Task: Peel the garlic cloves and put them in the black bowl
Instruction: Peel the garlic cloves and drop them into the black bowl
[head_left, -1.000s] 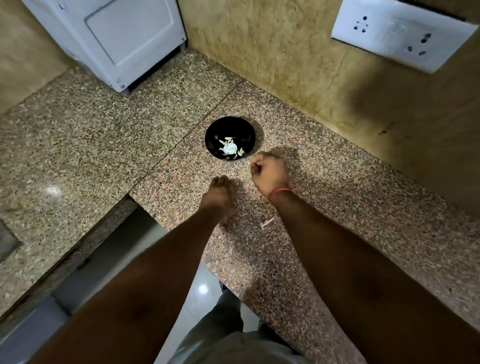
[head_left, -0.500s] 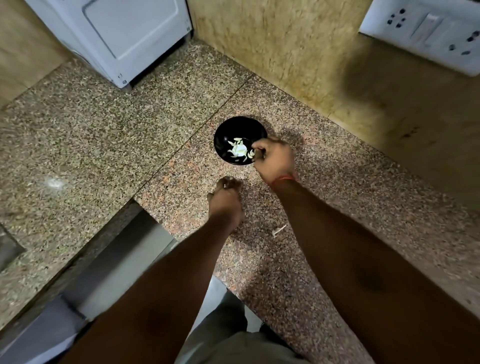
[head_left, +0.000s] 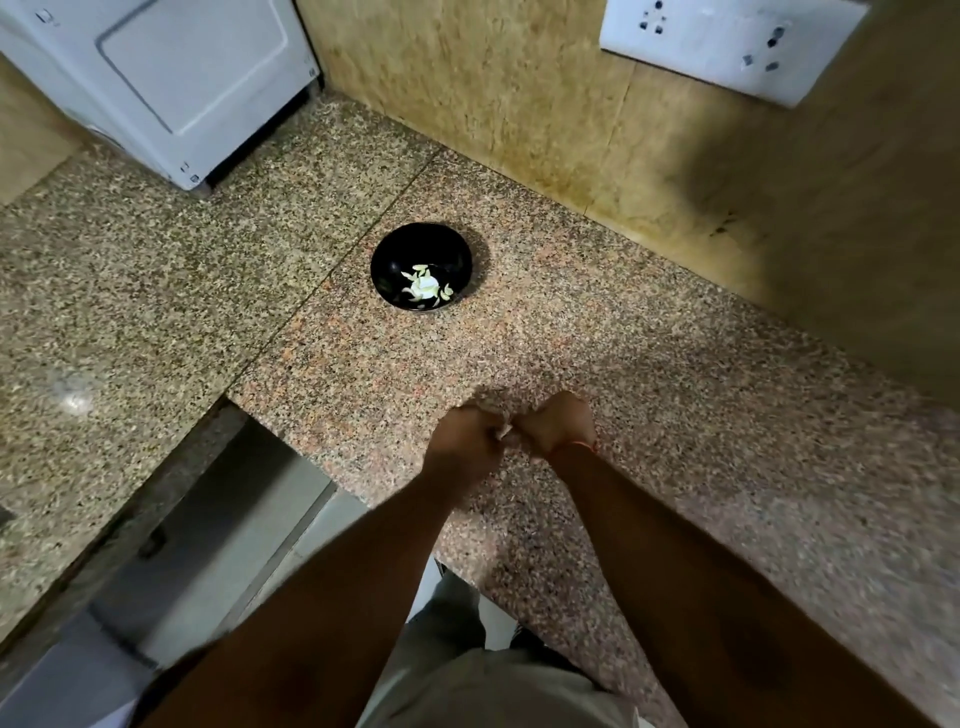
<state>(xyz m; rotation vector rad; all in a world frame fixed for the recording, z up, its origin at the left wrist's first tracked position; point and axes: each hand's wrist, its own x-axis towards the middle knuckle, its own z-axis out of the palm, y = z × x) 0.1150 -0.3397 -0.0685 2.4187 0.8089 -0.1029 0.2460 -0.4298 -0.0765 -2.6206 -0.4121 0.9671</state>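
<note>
The left hand (head_left: 467, 444) and the right hand (head_left: 558, 423) are meeting knuckle to knuckle over the near part of the bench (head_left: 675, 415), at about 6 o'clock from the bowl (head_left: 421, 266) and well apart from it. Both hands are showing their backs to the camera, with fingers curled under. A small pale scrap (head_left: 504, 431), apparently a garlic clove or its skin, is peeking out between them right where the fingers are coming together; the left grip is pinching it, and the right grip is curling round it too, though the fingertips themselves are lying hidden and the frame is blurring here. A thin red thread (head_left: 582, 443) is circling the right wrist.

The bowl is sitting upright on the bench, near the seam (head_left: 332, 270) where two granite slabs are joining. Inside it, pale garlic pieces (head_left: 426, 286) are lying in a loose cluster toward the 6 o'clock side of its floor, some of them curved slivers around a larger white lump.

At 10 o'clock from the bowl, a white appliance (head_left: 166, 78) is standing at the back of the bench. At 1 o'clock, a white socket plate (head_left: 727, 47) is hanging on the tan wall (head_left: 493, 104). Both forearms are reaching in from the bottom edge, and grey clothing (head_left: 493, 691) is showing between them.
</note>
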